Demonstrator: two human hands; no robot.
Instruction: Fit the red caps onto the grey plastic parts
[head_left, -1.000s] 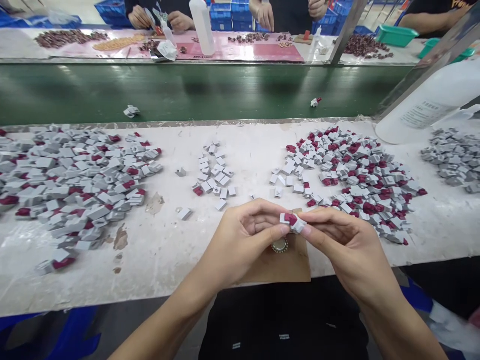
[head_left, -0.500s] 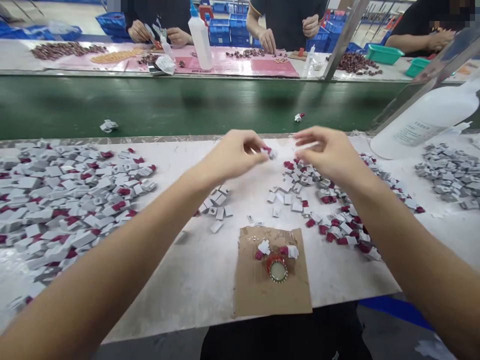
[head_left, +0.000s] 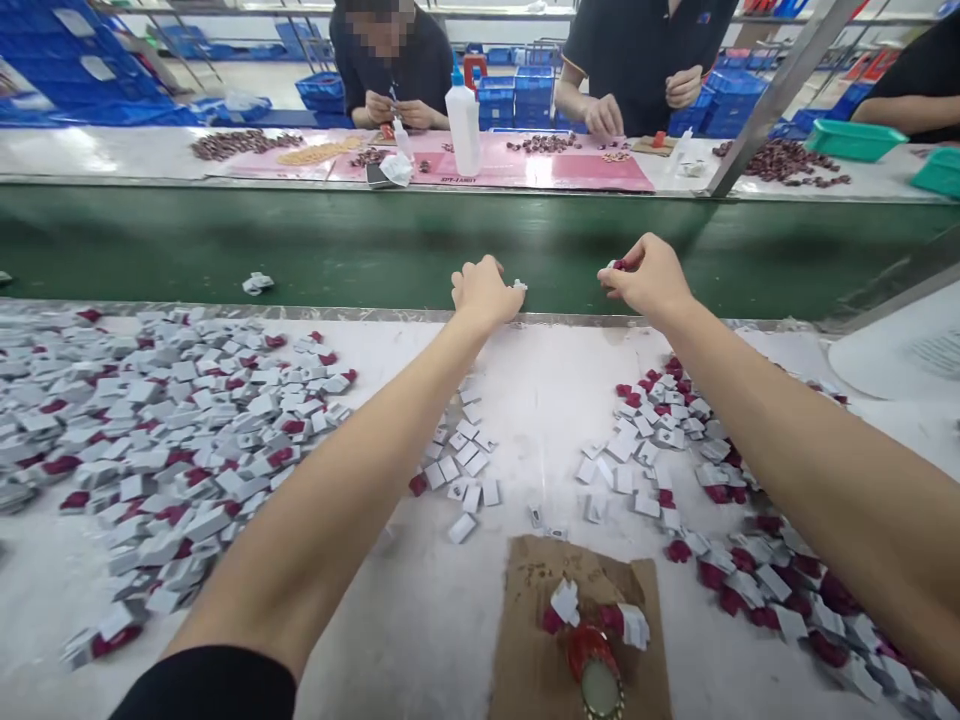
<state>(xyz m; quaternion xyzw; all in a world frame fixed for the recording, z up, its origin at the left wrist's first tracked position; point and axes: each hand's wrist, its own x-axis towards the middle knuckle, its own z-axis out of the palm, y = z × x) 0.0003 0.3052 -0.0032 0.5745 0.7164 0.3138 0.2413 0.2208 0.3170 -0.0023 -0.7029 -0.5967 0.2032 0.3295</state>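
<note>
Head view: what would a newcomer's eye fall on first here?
Probably the two bare arms stretched over the green surface: the right hand pinches a maroon-and-white piece, while a pale piece shows at the thumb of the left hand. Next, the big heap of grey and maroon pieces at left, then the cardboard with its metal cap at the bottom.

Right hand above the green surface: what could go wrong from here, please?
The small part sits at the fingertips of the right hand, so that light grip might let it slip onto the green surface. The right forearm crosses above the pile of parts; if it dips, it could knock some loose.
</note>
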